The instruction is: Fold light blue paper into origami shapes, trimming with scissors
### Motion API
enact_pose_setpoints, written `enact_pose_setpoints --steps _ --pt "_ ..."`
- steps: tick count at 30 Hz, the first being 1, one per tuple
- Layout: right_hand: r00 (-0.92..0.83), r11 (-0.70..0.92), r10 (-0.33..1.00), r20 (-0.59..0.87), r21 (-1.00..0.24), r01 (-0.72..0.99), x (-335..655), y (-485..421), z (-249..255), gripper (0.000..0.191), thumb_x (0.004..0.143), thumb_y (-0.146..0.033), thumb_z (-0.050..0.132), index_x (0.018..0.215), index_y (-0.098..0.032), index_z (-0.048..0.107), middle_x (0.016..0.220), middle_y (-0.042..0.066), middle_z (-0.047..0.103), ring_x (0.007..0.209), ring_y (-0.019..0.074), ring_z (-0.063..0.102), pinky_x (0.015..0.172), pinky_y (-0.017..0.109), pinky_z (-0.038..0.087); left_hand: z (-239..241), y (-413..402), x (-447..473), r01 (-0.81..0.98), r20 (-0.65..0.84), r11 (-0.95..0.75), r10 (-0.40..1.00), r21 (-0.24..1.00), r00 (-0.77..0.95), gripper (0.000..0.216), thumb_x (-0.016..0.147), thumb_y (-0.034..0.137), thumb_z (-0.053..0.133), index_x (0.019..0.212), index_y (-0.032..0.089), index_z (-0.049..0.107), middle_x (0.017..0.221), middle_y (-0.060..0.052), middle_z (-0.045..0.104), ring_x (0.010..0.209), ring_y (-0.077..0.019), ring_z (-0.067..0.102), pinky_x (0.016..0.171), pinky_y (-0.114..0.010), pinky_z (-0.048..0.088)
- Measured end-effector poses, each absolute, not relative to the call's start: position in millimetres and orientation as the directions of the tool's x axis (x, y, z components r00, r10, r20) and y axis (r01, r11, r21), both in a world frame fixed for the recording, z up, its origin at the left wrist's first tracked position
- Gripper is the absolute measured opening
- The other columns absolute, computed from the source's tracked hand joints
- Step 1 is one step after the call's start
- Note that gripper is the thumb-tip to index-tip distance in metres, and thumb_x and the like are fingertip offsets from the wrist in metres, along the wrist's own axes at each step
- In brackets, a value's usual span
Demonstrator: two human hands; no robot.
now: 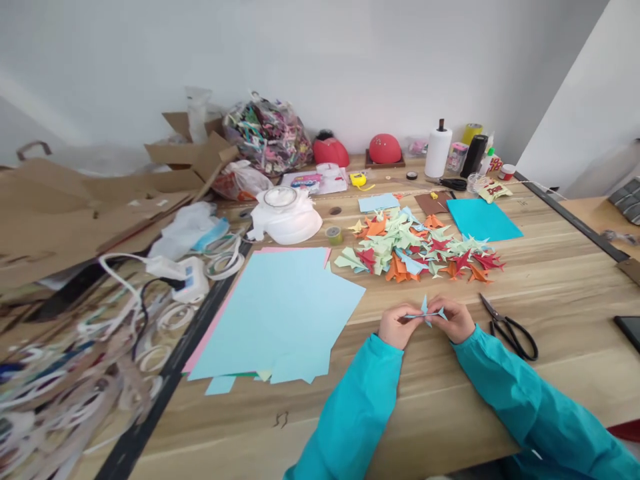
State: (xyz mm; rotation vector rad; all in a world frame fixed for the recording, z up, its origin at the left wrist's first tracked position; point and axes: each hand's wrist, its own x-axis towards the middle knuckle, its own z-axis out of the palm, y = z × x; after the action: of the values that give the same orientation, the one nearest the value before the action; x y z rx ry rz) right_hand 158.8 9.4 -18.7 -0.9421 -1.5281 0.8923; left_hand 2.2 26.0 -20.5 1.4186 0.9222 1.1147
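Observation:
A small light-blue folded paper crane (425,312) is held between both hands just above the wooden table (550,293). My left hand (397,325) pinches its left wing, and my right hand (455,319) pinches its right side. Both arms wear teal sleeves. Beyond the hands lies a pile of several folded paper cranes (417,250) in orange, red, green and blue. Black scissors (510,328) lie just right of my right hand.
A stack of light-blue and pink paper sheets (280,313) lies to the left. A teal sheet (483,219) sits at the back right. White bowl-like object (286,217), tape rolls, cardboard (75,213), a bag of paper scraps (267,137) and bottles crowd the back and left.

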Motion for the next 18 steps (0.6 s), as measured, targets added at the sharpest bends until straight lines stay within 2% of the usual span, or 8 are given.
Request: enact_pose_setpoints --steps 3,6,10,18 --pt "-0.075 0.394 0.918 0.389 -0.915 0.083 158.1 9.1 -17.8 0.011 0.067 -0.027 0.067 0.066 -0.018 0.062 0.064 0.002 0.060 0.061 0.0137 0.057 0.058 0.029 0.047 -24.0 26.9 1.0 -0.008 0.128 -0.130 0.958 0.991 0.257 0.011 0.060 0.026 0.070 0.067 0.017 0.069 0.072 -0.006 0.067 0.070 -0.0178 0.061 0.066 -0.030 0.050" --pt "-0.021 0.337 0.942 0.336 -0.940 0.057 159.2 11.3 -22.2 0.015 0.063 -0.029 0.071 0.063 -0.017 0.062 0.063 0.001 0.061 0.059 0.0135 0.057 0.056 0.028 0.046 -28.3 29.4 -1.6 0.022 0.122 -0.129 0.970 0.991 0.211 0.012 0.058 0.027 0.071 0.066 0.018 0.070 0.068 -0.005 0.067 0.065 -0.0171 0.060 0.062 -0.030 0.050" --pt "-0.074 0.235 0.968 0.239 -0.970 -0.057 161.5 16.3 -31.0 0.018 0.056 -0.029 0.075 0.057 -0.017 0.062 0.061 0.001 0.061 0.058 0.0125 0.056 0.057 0.027 0.045 -32.3 31.3 -4.7 -0.007 0.132 -0.133 0.968 0.991 0.213 0.014 0.054 0.028 0.073 0.061 0.017 0.070 0.062 -0.005 0.067 0.059 -0.0151 0.059 0.058 -0.026 0.049" --pt "-0.061 0.190 0.979 0.196 -0.978 -0.090 165.8 20.5 -39.7 0.023 0.050 -0.033 0.076 0.057 -0.016 0.063 0.061 0.001 0.063 0.058 0.0135 0.057 0.057 0.029 0.046 -32.3 29.2 -4.9 -0.025 0.091 -0.087 0.968 0.996 0.233 0.022 0.053 0.032 0.073 0.066 0.015 0.071 0.071 -0.008 0.070 0.067 -0.0197 0.065 0.067 -0.030 0.052"
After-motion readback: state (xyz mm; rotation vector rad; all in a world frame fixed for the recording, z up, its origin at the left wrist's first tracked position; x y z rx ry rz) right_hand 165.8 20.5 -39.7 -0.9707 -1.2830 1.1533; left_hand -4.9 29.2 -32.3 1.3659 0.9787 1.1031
